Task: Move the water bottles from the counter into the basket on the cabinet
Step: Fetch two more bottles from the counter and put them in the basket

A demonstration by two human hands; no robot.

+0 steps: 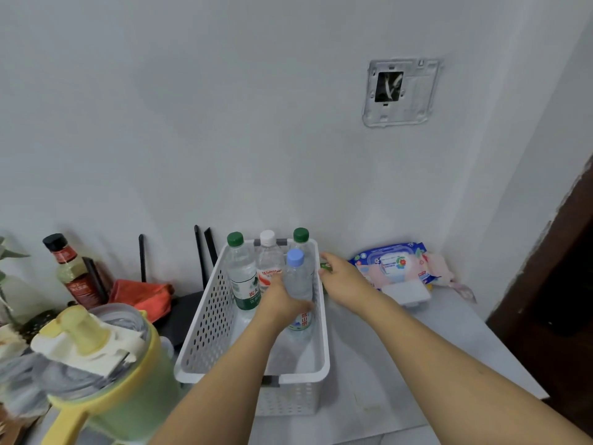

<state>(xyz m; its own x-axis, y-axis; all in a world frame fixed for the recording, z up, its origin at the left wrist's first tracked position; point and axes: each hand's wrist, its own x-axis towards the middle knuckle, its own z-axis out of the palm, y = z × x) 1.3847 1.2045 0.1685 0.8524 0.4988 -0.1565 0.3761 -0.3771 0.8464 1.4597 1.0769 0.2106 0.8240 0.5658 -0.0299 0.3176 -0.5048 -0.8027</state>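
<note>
A white perforated basket (205,319) stands on the pale cabinet top (401,342). At its far end three water bottles stand upright: a green-capped one (241,271) on the left, a white-capped one (268,255) in the middle, and another green-capped one (301,240) on the right. My left hand (282,298) reaches into the basket and grips a blue-capped bottle (296,277) around its middle. My right hand (341,274) is just outside the basket's right wall, its fingers curled around a small green-topped object (326,266) that is mostly hidden.
A yellow-green lidded jug (106,358) is at the near left, with a dark sauce bottle (72,271), an orange cloth (144,292) and black antennas (202,252) behind it. A wet-wipes pack (393,263) lies at the right by the wall. A dark door (561,268) borders the right.
</note>
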